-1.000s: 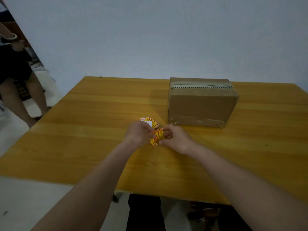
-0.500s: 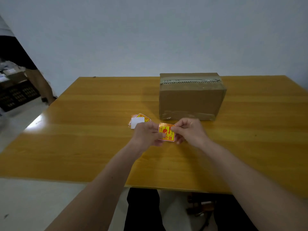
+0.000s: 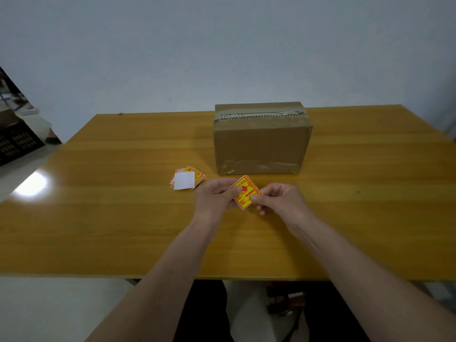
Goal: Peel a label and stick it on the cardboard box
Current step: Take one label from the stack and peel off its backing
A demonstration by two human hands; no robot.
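1. Pale wall behind, and a yellow wooden surface [image 3: 103,218] filling the middle of the view, with a bright glare patch at its left edge.
2. Left of the hands, a small fanned pile of labels [image 3: 188,180] lies flat on the surface, a white square, probably a bare backing sheet, on top of it.
3. The left hand [image 3: 217,196] has its thumb and fingers pinched on the left corner of a single label [image 3: 245,192], held up just above the surface.
4. That label is turned like a diamond, one corner aimed at the cardboard box [image 3: 260,141] and the opposite corner towards the person; it is nearly square, so no long axis stands out, though the red arrow printed on it runs roughly left to right.
5. The right hand [image 3: 276,198] pinches the label's right corner, fingers curled under.
6. The box stands just beyond the hands, its long side running left to right, taped seam on top, plain front face towards the person.
7. The step in hand looks like starting the peel: I would work a nail under one corner, keep the other hand firm on the backing, and pull slowly and low so the sticker does not curl onto itself.
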